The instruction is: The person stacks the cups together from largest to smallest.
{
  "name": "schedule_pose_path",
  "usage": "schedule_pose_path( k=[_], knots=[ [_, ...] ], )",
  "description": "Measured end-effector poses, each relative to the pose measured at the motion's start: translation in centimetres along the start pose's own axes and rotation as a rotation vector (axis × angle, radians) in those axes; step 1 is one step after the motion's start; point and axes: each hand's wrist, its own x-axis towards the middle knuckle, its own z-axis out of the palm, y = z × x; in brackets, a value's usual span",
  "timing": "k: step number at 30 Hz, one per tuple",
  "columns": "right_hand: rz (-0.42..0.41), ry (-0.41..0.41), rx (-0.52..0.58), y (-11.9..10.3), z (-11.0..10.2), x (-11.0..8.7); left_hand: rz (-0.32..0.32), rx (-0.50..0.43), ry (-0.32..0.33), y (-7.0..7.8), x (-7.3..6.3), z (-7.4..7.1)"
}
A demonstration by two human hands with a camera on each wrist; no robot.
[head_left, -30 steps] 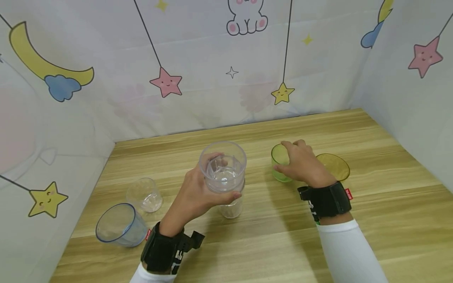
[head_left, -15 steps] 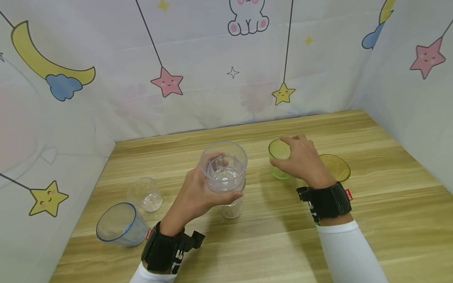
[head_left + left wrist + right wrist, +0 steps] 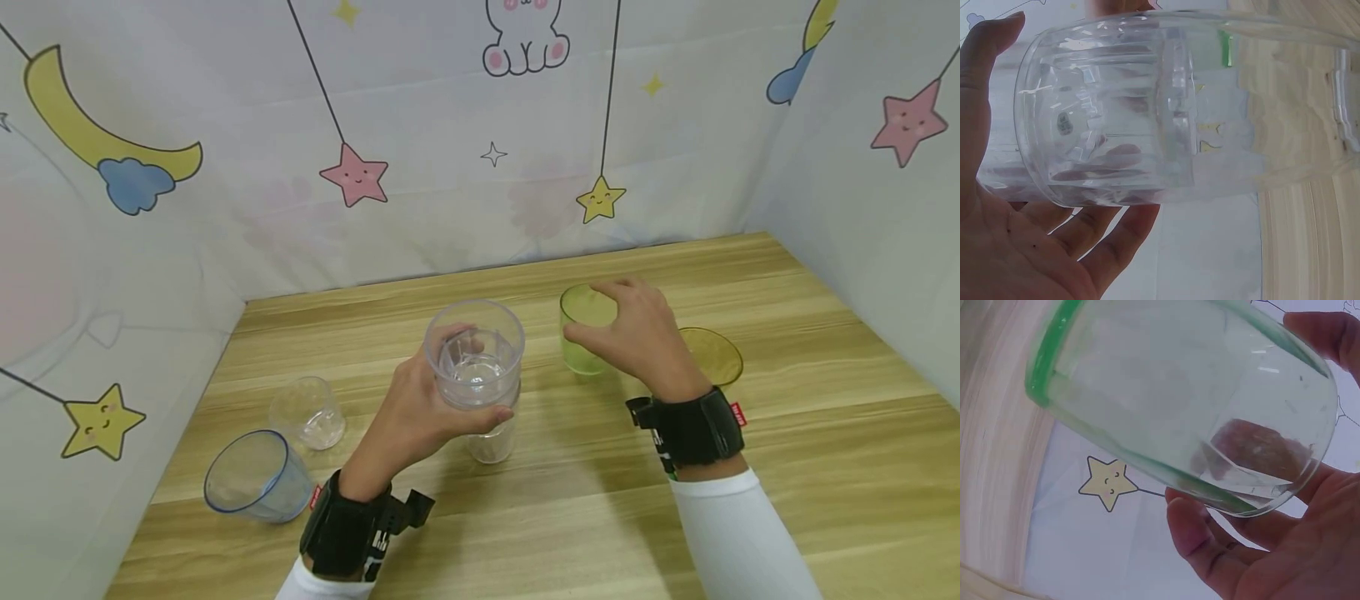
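Note:
My left hand (image 3: 408, 404) grips a clear cup (image 3: 474, 396), its thumb on the near side and its fingers round the far side. In the left wrist view, a clear cup (image 3: 1116, 125) sits partly inside another, as a stack. Whether the stack's bottom touches the table is hard to tell. My right hand (image 3: 641, 333) pinches a light green cup (image 3: 581, 346) near its rim, between thumb and fingers. A thick green base (image 3: 1054, 356) shows in the right wrist view. This cup appears slightly raised above the wood.
On the wooden table (image 3: 562, 517), a small clear cup (image 3: 318, 425) and a bluish cup (image 3: 262, 487) stand left of my left forearm. An amber cup (image 3: 716, 354) is partly hidden behind my right wrist. Printed cloth walls (image 3: 420, 225) border the table's back and sides.
My right hand has moved the green cup a little up and to the left. The left hand and its clear cups have stayed practically still.

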Motion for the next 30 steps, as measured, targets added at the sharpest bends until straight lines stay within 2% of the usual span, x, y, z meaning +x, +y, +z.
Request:
schedule_pose_path(
  k=[5,12,21,30],
  knots=[
    [-0.011,0.037,0.012,-0.2,-0.1,0.0,0.001,0.0,0.001,0.0,0.0,0.0],
    [-0.017,0.043,0.01,-0.7,-0.3,-0.2,0.006,0.005,0.003,0.0,0.0,0.0],
    [-0.055,0.114,0.032,-0.9,-0.2,-0.2,0.004,-0.026,0.003,0.1,-0.1,0.0],
    [-0.075,0.151,0.059,-1.3,-0.2,-0.4,-0.001,-0.03,-0.001,0.0,-0.1,0.0]
  ],
)
